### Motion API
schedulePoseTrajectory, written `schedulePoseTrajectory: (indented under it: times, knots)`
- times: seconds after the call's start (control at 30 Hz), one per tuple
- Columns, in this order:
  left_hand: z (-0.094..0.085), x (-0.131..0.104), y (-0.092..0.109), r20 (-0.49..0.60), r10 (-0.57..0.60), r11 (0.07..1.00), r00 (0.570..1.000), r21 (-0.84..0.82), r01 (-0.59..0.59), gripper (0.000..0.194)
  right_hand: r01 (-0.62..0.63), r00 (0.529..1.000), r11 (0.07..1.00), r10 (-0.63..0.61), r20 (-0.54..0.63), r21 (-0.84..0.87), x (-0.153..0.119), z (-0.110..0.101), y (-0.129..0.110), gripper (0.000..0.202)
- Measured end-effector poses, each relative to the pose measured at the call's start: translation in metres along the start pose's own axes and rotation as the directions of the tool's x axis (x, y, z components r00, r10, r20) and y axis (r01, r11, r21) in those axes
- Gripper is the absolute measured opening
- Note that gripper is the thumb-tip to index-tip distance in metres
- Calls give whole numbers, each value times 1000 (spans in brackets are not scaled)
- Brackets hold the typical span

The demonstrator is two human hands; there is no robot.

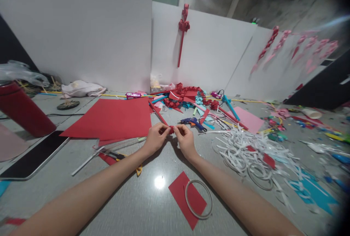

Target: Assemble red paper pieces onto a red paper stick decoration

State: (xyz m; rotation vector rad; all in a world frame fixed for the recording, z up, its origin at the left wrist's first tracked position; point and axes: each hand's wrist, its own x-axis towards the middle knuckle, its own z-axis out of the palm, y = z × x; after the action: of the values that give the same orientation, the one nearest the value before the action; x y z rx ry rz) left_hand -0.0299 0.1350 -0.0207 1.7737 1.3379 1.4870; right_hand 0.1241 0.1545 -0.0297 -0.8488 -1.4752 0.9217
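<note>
My left hand (156,137) and my right hand (186,140) meet over the middle of the table, thumbs and fingertips pinched. Between them is a small folded piece of red paper (171,130), mostly covered by my fingers. A thin red stick (158,113) runs away from the fingertips toward the back left; whether it joins the paper I cannot tell. Just behind my right hand lies a blue glue gun (193,121). Large red paper sheets (115,117) lie left of my left hand. Nearer to me, a clear ring-shaped coil (210,199) rests on a red paper rectangle (182,186).
White paper strips (240,152) are heaped on the right. Scissors with yellow handles (139,170) lie partly under my left forearm. A phone (32,157) and a red bottle (27,110) are at the left. A red paper chain (184,26) hangs on the white partition (218,46).
</note>
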Motion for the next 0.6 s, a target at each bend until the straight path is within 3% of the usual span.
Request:
schedulePoseTrajectory:
  times: [0.4, 0.6]
  knots:
    - [0, 0, 1, -16, 4, 1000, 1000, -14, -4, 24, 47, 995, 996, -54, -86, -75, -3, -1, -5, 29]
    - [0, 1, -4, -18, 13, 1000, 1000, 4, -13, 25, 0, 999, 997, 4, 53, -76, -1, -1, -1, 39]
